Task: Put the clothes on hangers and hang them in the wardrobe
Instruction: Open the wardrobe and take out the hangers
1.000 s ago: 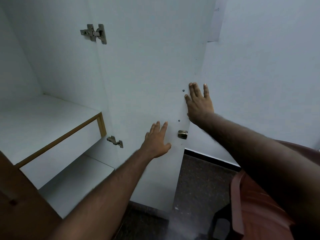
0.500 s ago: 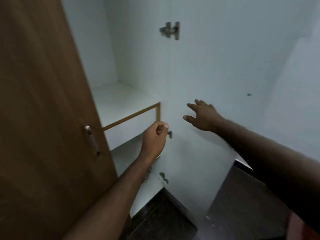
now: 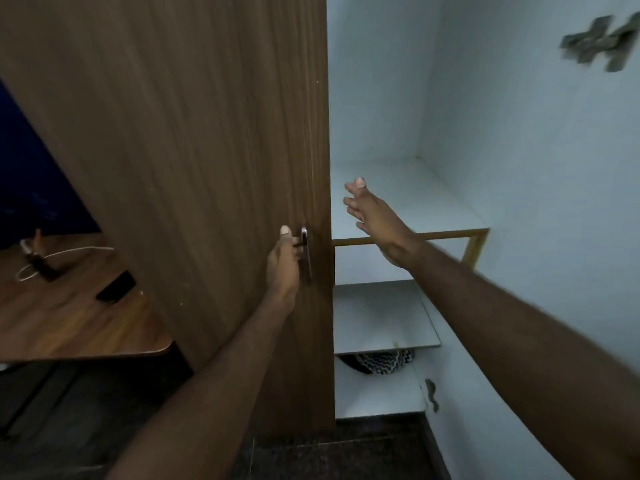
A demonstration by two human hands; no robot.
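A brown wooden wardrobe door (image 3: 194, 161) fills the left half of the view. My left hand (image 3: 284, 261) grips its metal handle (image 3: 304, 252) near the door's right edge. My right hand (image 3: 372, 213) reaches into the open wardrobe with fingers spread, holding nothing, above the upper white shelf (image 3: 443, 209). The right-hand door (image 3: 554, 202) stands open, white inside, with a hinge (image 3: 602, 43) near the top. A black-and-white patterned cloth (image 3: 384, 361) lies under the lower shelf (image 3: 381, 317). No hanger shows.
A wooden table (image 3: 69, 317) stands at the left with a black phone (image 3: 116, 285) and a white cable (image 3: 52, 259) on it. Dark stone floor (image 3: 329, 455) runs along the bottom. A lower hinge (image 3: 431, 393) sits on the open door.
The view has swung left. My left hand went from the white open door to the brown door's handle and took hold of it. My right hand moved off that door into the wardrobe opening.
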